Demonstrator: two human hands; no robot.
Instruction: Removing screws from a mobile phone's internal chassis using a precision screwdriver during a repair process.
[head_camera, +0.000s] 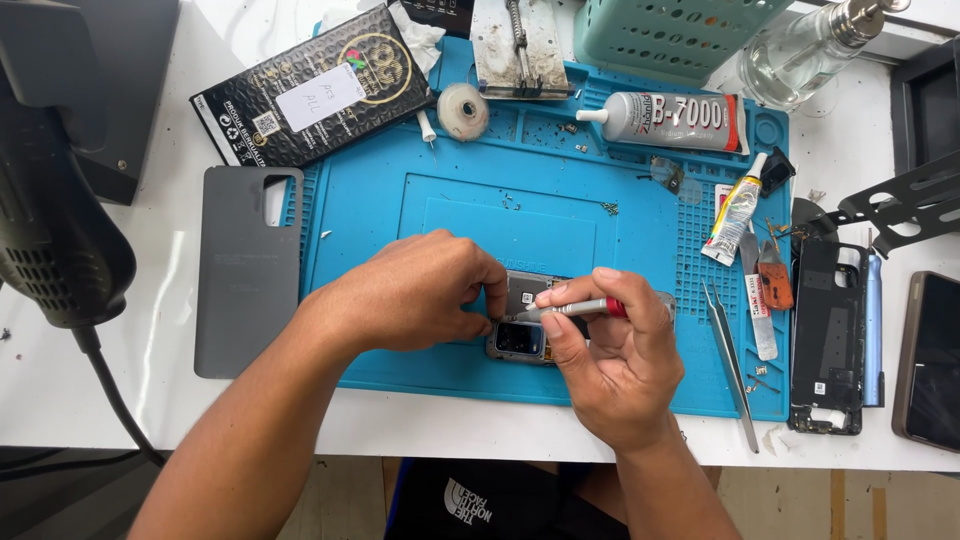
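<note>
**Two hands on one opened phone, tools all round**

One opened phone (525, 325) lies with its back off near the front edge of one blue work mat (560, 215), which rests on the white desk (160, 225). The left hand (415, 290) is curled over the phone's left end, thumb and fingers pinched together on its edge, so most of the phone is hidden under it. The right hand (610, 355) is closed round one slim screwdriver (575, 309) with a grey shaft and a red collar, held like a pen; its tip meets the phone just above the camera block, right beside the left fingertips. The two hands touch or nearly touch there.

On the mat lie two glue tubes: a large grey one (675, 120) along the top edge and a small white and yellow one (735, 215) to the right. One pair of metal tweezers (730, 360) lies just right of the right hand. One roll of tape (463, 110) sits near the mat's top.

Off the mat, one grey phone case (247, 270) lies to the left, one black box (315, 85) above it, one black phone frame (828, 335) to the right, and one dark phone (932, 360) at the far right edge. A small clear bottle (810, 50) lies at the top right.
</note>
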